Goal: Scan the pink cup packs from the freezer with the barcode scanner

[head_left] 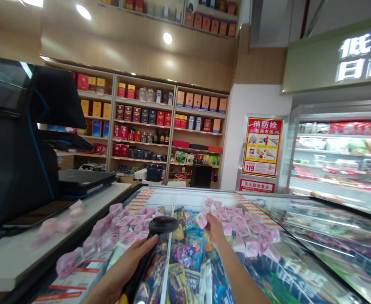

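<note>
Left fingers (153,240) gripping scanner (163,225) | right fingers (212,220) pinching pink piece (201,220) | pink heaps (252,248) flank partly scanner-hidden packets (185,254)

Lone head-worn view, facing forward across display chest (204,196); left hand (141,252) near at seven o'clock, right hand (215,230) five, shelves (113,114) farther, ten.

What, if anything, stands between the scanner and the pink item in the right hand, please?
Nothing visible stands between the scanner in the left hand and the pink item in the right hand; colourful packets lie below.
</note>
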The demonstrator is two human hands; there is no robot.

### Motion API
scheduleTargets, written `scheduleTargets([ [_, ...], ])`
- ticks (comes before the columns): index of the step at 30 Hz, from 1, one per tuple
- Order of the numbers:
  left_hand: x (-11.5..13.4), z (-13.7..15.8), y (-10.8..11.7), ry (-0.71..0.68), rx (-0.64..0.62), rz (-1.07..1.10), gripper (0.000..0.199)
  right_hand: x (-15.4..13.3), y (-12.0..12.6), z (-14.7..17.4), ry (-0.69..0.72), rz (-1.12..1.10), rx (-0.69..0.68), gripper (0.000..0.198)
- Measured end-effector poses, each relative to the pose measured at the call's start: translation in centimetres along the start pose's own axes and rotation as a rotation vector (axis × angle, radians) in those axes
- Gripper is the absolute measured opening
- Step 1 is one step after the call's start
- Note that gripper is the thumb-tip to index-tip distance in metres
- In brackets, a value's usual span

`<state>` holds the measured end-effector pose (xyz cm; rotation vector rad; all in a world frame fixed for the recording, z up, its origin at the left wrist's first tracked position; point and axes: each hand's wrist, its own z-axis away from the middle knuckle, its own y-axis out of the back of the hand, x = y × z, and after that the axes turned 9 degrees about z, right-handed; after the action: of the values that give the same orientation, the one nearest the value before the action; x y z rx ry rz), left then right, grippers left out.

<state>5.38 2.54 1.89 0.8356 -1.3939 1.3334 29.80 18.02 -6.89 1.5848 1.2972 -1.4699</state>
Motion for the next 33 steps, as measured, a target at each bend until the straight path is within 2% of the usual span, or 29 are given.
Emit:
scheduleTargets([
  [5,0.0,0.0,-0.5,-0.011,-0.028,-0.020,0.034,0.0,-0.6,-0.1,-0.094,-0.169,-0.044,0.015],
  [10,-0.3,-0.1,-0.7,0.002,-0.057,0.021,0.032,-0.2,-0.9,0.2,-0.118,-0.264,-0.059,0.007],
  [25,0.1,-0.8,-0.4,0.039,-0.094,0.079,0.038,-0.5,-2.1,1.4,-0.108,-0.458,-0.103,0.011],
  [30,0.3,-0.9,-0.3,0.052,-0.059,0.099,0.036,-0.5,-2.3,1.5,-0.125,-0.525,-0.094,0.010],
  [33,0.2,-1.0,-0.3,0.047,-0.096,0.122,0.035,-0.3,-2.4,1.4,-0.152,-0.567,-0.077,0.009],
])
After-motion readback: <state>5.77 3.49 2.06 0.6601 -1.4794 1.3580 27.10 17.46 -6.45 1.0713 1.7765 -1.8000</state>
